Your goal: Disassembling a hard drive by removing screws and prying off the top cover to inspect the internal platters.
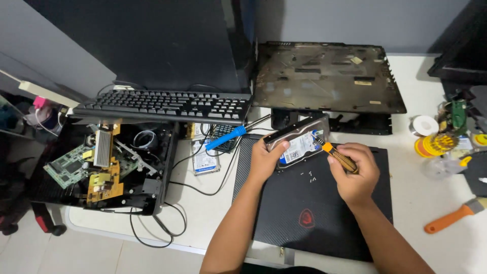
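Observation:
My left hand grips a hard drive by its near left edge and tilts it up over a closed black laptop. My right hand is closed around a screwdriver with an orange and black handle, its tip touching the drive's upper right corner. A few tiny screws lie on the laptop lid just below the drive.
A black keyboard rests over an open case full of circuit boards. A blue-handled soldering iron and a second drive lie left. A laptop bottom cover stands behind. Solder spools and an orange-handled brush sit right.

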